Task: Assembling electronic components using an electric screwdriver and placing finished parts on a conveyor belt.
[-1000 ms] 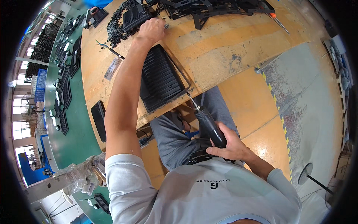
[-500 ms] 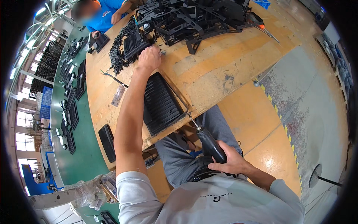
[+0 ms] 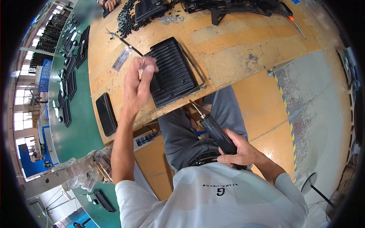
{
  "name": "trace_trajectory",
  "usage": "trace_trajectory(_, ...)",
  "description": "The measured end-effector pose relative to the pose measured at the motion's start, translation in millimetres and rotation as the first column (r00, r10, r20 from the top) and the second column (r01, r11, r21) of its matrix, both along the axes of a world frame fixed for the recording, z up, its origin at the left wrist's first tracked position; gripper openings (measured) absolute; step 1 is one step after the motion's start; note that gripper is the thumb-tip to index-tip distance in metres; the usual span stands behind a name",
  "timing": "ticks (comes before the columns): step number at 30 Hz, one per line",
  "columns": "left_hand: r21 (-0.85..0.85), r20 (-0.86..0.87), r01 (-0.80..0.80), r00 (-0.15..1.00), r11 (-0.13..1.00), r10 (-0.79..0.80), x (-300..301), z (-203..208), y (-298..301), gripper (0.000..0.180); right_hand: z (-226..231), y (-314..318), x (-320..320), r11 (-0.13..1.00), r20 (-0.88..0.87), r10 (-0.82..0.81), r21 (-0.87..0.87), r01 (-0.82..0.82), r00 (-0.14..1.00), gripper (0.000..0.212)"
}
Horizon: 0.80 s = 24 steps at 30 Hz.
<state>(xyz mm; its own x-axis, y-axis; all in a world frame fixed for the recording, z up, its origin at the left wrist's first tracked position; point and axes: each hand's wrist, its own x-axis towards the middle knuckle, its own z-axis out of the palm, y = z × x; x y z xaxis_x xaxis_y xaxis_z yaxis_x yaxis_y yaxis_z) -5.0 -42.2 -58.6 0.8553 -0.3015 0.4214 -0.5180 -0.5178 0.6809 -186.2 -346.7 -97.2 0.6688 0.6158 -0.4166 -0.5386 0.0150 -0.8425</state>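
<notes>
A black finned housing (image 3: 173,72) lies on the wooden table right in front of me, with a thin black bracket (image 3: 194,68) along its right side and a cable (image 3: 127,43) running off its far left corner. Over the housing's left edge is my left hand (image 3: 140,81), its fingers pinched together; whatever they hold is too small to make out. My right hand (image 3: 239,150) grips a black electric screwdriver (image 3: 216,131) below the table's edge. The screwdriver's bit points up toward the housing's near right corner, apart from it.
Small black parts (image 3: 127,22) and loose silver screws (image 3: 171,19) lie at the back, beside another finned housing (image 3: 148,8). Black brackets (image 3: 235,8) are piled to their right. An orange-handled screwdriver (image 3: 294,23), a black phone-like case (image 3: 106,114) and a paper label (image 3: 121,59) also lie there. A co-worker's hand (image 3: 110,4) shows far left.
My left hand has come back from the screws at the rear to the housing's left edge, its fingers pinched. The view has tilted down. My right hand still holds the electric screwdriver.
</notes>
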Motion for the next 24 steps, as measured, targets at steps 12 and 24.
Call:
trace_trajectory(12, -0.221, -0.061, -0.012, 0.998, 0.975, -0.001, -53, -45, -22, 0.006, 0, 13, 1, 0.997, 0.054, -0.006, -0.073, 0.009, 0.999, 0.065)
trace_trajectory(24, -0.061, -0.003, -0.036, 0.999, 0.998, 0.036, -52, -40, -24, 0.003, -5, 14, 5, 0.995, 0.109, -0.033, -0.087, 0.042, 0.994, 0.067)
